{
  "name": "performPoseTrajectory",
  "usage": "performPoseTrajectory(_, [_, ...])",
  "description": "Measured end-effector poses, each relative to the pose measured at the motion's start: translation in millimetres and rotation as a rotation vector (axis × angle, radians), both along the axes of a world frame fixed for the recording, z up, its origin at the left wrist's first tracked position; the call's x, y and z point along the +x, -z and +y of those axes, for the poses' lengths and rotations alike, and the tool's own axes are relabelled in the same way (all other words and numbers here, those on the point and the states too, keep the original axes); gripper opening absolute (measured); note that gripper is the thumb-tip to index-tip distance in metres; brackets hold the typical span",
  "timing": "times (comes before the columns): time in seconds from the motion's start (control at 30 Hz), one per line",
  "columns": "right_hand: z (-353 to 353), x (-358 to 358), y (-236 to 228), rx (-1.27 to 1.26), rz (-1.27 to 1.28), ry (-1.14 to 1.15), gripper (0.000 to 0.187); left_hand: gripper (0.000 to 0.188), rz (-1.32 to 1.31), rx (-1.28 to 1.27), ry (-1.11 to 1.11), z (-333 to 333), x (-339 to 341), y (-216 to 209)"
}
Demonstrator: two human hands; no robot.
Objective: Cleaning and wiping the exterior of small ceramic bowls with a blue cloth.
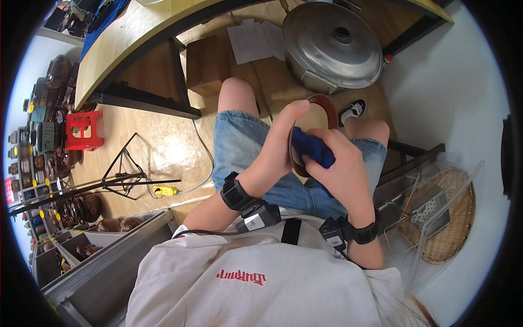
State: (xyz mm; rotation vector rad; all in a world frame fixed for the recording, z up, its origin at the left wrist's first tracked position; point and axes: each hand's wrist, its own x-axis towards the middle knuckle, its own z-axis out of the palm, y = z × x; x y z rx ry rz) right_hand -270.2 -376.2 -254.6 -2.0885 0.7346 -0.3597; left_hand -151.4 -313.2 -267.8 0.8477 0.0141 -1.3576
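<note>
In front of my lap my left hand (pixel 280 139) grips a brown, hoop-like curved band (pixel 328 109), its thumb stretched along the edge. The band looks like leather or wood; I cannot tell which. My right hand (pixel 342 166) is closed on a bunched dark blue cloth (pixel 311 148). That cloth lies against the inner side of the band, close to my left palm. My fingers and the cloth hide the band's lower part. Each wrist wears a black strap with a small device (pixel 260 217).
A large lidded metal pot (pixel 333 46) stands ahead, beside a brown box (pixel 207 65) and papers (pixel 249 42). A wooden table (pixel 128 41) is at upper left. Leftward are a red stool (pixel 84 131), a black tripod (pixel 128 174) and shelved jars. A wicker basket (pixel 455 218) sits right.
</note>
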Motion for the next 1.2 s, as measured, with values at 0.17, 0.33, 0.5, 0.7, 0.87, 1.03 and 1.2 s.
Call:
performPoseTrajectory(0.17, [-9.0,-9.4,7.4,0.604,-0.1,-0.049,0.037,0.035,0.004,-0.002,0.026,2.7,-2.4,8.6])
performPoseTrajectory(0.33, [-25.0,-15.7,-5.5,0.033,-0.291,0.471,0.041,0.041,0.021,-0.068,-0.002,3.6,-5.1,-5.6])
performPoseTrajectory(0.5, [-16.7,-0.7,-4.7,-0.338,-0.211,0.378,0.038,0.045,-0.134,-0.123,-0.027,3.5,-16.1,-7.1])
performPoseTrajectory(0.7, [3.3,8.9,8.1,-0.075,-0.268,0.286,0.035,0.046,-0.277,-0.119,-0.096,2.3,-24.5,1.2])
performPoseTrajectory(0.87, [5.3,4.2,4.6,0.213,-0.278,0.094,0.035,0.044,-0.334,-0.082,-0.06,3.1,-16.6,1.1])
performPoseTrajectory(1.03, [-9.4,-7.8,-6.9,0.381,-0.173,-0.081,0.032,0.045,-0.118,-0.102,-0.012,4.1,-13.1,-3.2])
performPoseTrajectory(1.2, [-27.2,-26.2,-23.6,0.112,-0.021,-0.398,0.032,0.047,-0.145,-0.065,0.056,7.2,-10.8,-4.3])
